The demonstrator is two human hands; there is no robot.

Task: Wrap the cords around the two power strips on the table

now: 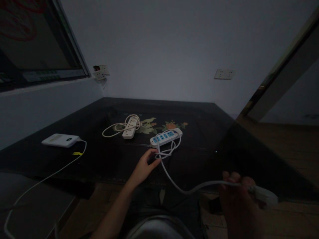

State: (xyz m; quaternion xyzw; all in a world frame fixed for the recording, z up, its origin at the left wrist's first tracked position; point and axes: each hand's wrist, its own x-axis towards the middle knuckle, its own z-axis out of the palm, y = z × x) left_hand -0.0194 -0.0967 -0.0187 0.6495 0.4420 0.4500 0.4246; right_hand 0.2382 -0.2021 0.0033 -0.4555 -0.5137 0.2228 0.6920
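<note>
A white power strip with blue sockets (165, 137) lies on the dark table (199, 132). Its white cable (171, 179) loops in a tangle beside it and runs toward me. My left hand (146, 166) pinches the cable at the tangle, fingers closed on it. My right hand (240, 199), low at the right, is closed round the cable near its white plug end (265, 196), pulled away from the table.
A cream power strip (129, 128) with coiled cord lies further back. A white power bank (61, 140) with a cable (50, 176) sits at the left. Wall sockets (224, 73) are behind. A window (37, 43) is at the left, wooden floor (286, 146) at the right.
</note>
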